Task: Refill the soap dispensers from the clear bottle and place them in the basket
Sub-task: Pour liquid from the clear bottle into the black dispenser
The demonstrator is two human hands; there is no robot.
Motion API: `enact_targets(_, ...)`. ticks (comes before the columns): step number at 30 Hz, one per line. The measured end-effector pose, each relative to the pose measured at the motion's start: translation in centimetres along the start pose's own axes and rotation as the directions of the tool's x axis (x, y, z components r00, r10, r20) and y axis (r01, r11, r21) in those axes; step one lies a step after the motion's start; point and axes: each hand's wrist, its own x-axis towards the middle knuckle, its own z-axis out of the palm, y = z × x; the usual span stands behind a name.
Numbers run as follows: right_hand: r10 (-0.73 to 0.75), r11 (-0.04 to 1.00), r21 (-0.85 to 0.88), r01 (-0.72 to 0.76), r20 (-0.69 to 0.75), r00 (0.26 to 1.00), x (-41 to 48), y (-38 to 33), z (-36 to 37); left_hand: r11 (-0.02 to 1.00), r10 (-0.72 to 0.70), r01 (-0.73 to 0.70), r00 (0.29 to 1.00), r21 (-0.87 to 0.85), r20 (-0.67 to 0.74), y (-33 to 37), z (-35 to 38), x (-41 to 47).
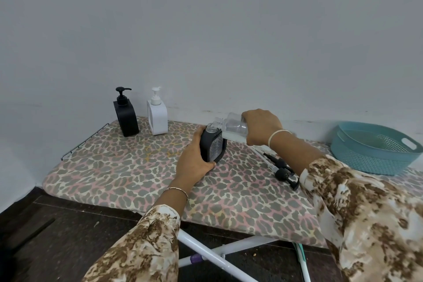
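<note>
At the far left of the leopard-print ironing board (114,167), a capped black dispenser (126,119) and a white dispenser (158,119) stood side by side against the wall. Mid-board, the left hand (194,162) had its fingers (198,134) wrapped round an open dispenser (212,146) standing on the cover. The right hand (261,128) gripped the clear bottle (231,125) by its base, tipped with its mouth at the open dispenser's neck. Loose black pumps (282,173) lay under the right forearm. A teal basket (366,158) sat at the right end.
</note>
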Motion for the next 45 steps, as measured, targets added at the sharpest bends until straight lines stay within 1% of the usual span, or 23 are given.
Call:
enact_targets(9,-0.004,1.000,-0.004,0.004,-0.008,1.000,-0.09,-0.07,0.01,1.000,0.020,-0.020,1.000,-0.002,0.012,-0.23,-0.08,0.02)
enact_targets(21,-0.011,1.000,-0.014,0.011,-0.002,1.000,-0.17,-0.24,-0.20,0.999,0.032,-0.032,0.999,0.015,-0.006,-0.35,0.08,-0.07)
enact_targets(45,-0.015,1.000,-0.016,0.015,-0.009,1.000,-0.21,-0.45,-0.38,1.000,0.019,-0.019,1.000,0.020,-0.001,-0.34,0.13,0.06)
